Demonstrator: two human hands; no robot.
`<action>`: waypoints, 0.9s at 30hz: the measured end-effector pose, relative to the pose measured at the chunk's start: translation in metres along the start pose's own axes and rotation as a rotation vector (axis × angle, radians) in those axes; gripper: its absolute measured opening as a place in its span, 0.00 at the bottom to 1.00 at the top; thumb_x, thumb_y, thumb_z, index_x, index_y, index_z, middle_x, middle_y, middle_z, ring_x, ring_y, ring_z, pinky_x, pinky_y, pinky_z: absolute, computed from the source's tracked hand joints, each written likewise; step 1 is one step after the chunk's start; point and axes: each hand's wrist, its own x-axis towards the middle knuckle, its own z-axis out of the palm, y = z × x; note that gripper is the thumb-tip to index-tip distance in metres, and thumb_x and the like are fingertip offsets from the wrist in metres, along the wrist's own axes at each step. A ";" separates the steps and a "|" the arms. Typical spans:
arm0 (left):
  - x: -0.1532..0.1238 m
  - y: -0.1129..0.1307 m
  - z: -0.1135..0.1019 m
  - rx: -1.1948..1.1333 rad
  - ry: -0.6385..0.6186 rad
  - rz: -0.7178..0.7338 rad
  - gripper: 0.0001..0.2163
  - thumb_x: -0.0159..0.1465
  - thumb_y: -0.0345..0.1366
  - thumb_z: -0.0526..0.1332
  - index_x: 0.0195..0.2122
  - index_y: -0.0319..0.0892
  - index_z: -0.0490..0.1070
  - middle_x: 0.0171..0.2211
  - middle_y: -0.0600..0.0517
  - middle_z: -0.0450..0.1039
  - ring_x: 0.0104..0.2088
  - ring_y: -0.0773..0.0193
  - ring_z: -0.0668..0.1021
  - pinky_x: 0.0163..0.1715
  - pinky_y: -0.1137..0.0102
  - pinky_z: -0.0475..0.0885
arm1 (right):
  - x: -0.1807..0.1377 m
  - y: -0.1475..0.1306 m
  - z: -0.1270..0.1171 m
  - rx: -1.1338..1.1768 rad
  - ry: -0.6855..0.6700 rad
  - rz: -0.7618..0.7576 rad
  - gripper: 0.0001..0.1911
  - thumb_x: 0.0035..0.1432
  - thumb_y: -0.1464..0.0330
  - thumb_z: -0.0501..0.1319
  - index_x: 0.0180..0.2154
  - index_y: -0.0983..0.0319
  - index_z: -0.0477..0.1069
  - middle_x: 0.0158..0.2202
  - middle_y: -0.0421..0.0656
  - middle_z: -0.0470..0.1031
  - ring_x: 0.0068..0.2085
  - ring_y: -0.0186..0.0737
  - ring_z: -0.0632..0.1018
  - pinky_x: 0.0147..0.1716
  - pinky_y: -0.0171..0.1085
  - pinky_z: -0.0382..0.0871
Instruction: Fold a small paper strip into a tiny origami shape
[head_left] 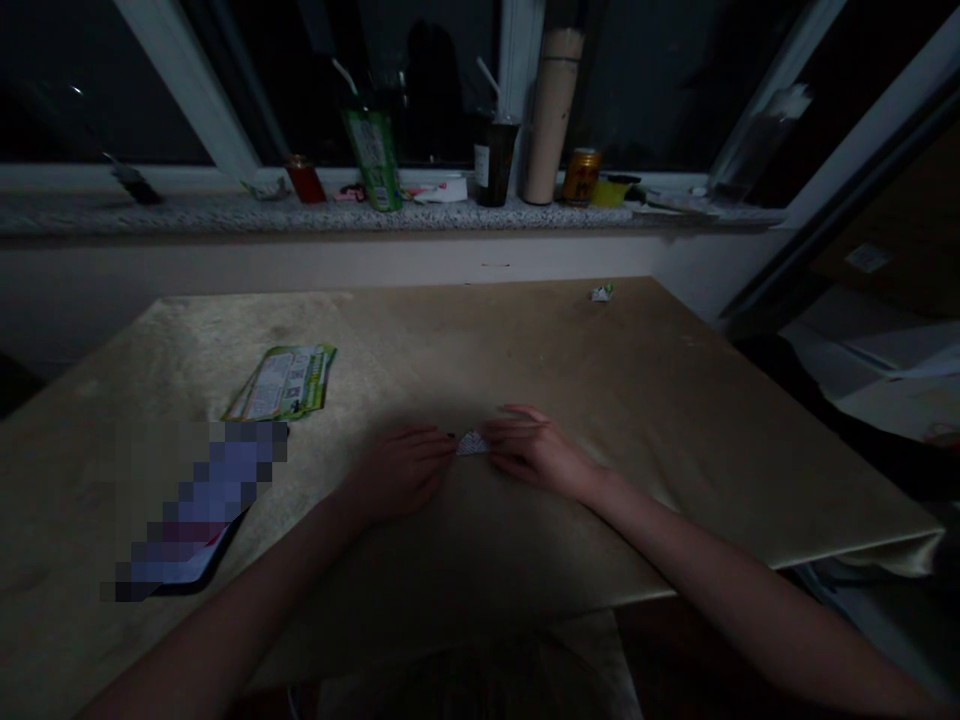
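A small piece of patterned black-and-white paper (pixel 472 443) lies low over the middle of the table, between my two hands. My left hand (pixel 401 468) has its fingertips closed on the paper's left end, its fingers side by side. On the opposite end, my right hand (pixel 536 450) grips the paper with bent fingers, the index finger raised slightly. My fingers cover both ends of the paper, and the dim light hides its exact shape.
A gold cloth (pixel 450 340) covers the table. To the left lie green printed packets (pixel 281 383) and a phone (pixel 210 510) with a blurred screen. A crumpled wrapper (pixel 601 293) is at the back right. The windowsill (pixel 247 215) bears drink cups, a can (pixel 582 177) and a tall flask (pixel 553 115).
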 end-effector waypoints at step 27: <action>0.032 0.015 0.006 -0.707 0.217 -0.413 0.23 0.59 0.38 0.63 0.55 0.47 0.62 0.45 0.51 0.71 0.46 0.58 0.74 0.49 0.60 0.68 | 0.020 -0.005 0.020 0.676 0.220 0.494 0.13 0.50 0.71 0.65 0.41 0.62 0.74 0.34 0.42 0.79 0.35 0.38 0.79 0.35 0.35 0.71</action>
